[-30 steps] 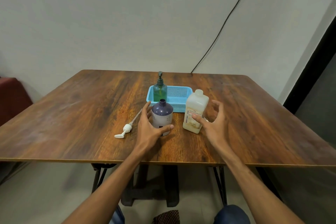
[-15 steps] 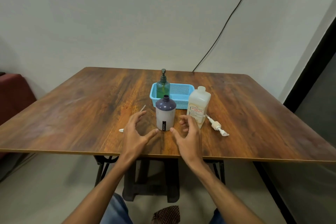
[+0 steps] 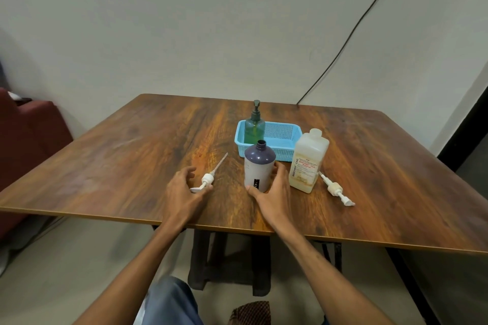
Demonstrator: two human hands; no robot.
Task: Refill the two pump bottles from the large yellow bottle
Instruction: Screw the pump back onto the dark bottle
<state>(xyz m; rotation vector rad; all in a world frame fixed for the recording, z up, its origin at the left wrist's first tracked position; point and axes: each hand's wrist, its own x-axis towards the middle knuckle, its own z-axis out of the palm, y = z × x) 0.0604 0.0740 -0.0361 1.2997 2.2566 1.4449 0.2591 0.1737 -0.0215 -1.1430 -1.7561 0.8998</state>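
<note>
A grey bottle with a dark purple shoulder [image 3: 258, 166] stands open-necked near the table's front, with my right hand [image 3: 274, 192] wrapped around its lower right side. Its white pump [image 3: 208, 179] lies on the wood to the left, tube pointing away. My left hand [image 3: 183, 192] closes thumb and fingers on the pump's nozzle end. The large pale yellow bottle [image 3: 307, 163] stands upright just right of my right hand. A green pump bottle [image 3: 254, 128], pump fitted, stands in the left end of a blue basket [image 3: 282, 137].
A second white pump [image 3: 335, 188] lies on the wooden table [image 3: 118, 166] right of the yellow bottle. A black cable [image 3: 343, 45] runs down the wall behind. A dark red seat [image 3: 29, 134] sits off the left edge.
My right hand left the yellow bottle and moved left onto the grey bottle. My left hand let go of the grey bottle and went left to the pump.
</note>
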